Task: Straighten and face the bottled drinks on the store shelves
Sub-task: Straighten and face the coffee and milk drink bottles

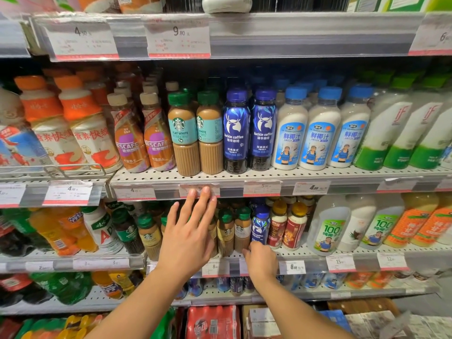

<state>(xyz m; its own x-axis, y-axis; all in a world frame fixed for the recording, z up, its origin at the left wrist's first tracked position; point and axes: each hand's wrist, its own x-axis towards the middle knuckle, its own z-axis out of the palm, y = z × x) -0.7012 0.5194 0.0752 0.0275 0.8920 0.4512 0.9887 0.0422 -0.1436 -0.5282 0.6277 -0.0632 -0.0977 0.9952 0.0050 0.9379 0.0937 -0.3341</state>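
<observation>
My left hand (189, 228) is raised flat with straight fingers in front of the lower shelf's coffee bottles, its fingertips level with the price rail above them. My right hand (260, 259) has its fingers curled at the base of a small blue luckin coffee bottle (260, 225), which stands next to brown Starbucks bottles (242, 228). On the shelf above, two Starbucks flat white bottles (184, 133) and two blue luckin bottles (236, 130) stand upright at the front edge. The second flat white bottle (210, 133) has its label turned to the side.
White coconut milk bottles (291, 133) fill the upper shelf's right side, and Nescafe bottles (129, 138) and orange-capped bottles (44, 123) its left. Price tags run along the shelf rail (264, 188). Juice bottles (411, 226) and soda packs (212, 321) sit lower down.
</observation>
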